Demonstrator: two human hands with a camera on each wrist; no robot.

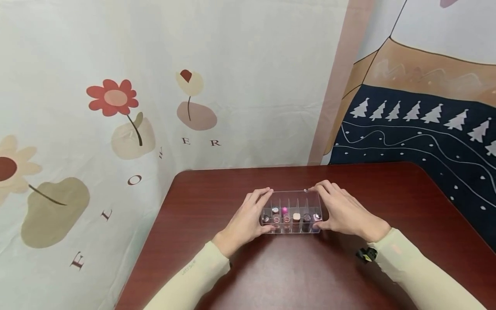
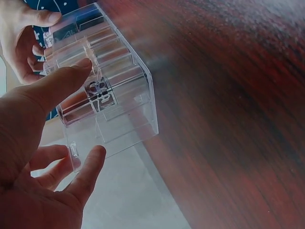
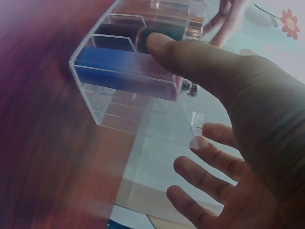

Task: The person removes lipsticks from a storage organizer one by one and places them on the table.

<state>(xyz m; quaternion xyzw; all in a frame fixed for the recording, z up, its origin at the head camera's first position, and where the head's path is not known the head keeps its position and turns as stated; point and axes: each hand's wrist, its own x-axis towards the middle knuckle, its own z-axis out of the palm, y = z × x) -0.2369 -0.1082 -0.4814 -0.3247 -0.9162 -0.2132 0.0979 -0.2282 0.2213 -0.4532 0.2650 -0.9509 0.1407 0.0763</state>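
Gripping the left end of a clear box (image 1: 292,200) with the left hand (image 1: 248,217), pressing the thumb on the front face and bending the fingers to the rear upper edge. Gripping the right end with the right hand (image 1: 342,211), laying the thumb across the front and reaching the rear upper corner with a fingertip. Holding the box between both hands, just right of centre in the lower half of the head frame, above or on a dark red table (image 1: 302,275); leaving contact between base and table unclear. Containing, in separate compartments, a pink cap (image 1: 284,210), a cream cap (image 1: 296,216) and, at the right end, a blue-and-pink tube (image 3: 109,64). Wearing pale yellow sleeves (image 1: 193,275) at lower left and lower right, with a black device (image 1: 366,255) at the right cuff. Showing a flowered cloth (image 1: 252,64) at upper left and a tree-patterned cloth (image 1: 410,137) at upper right.
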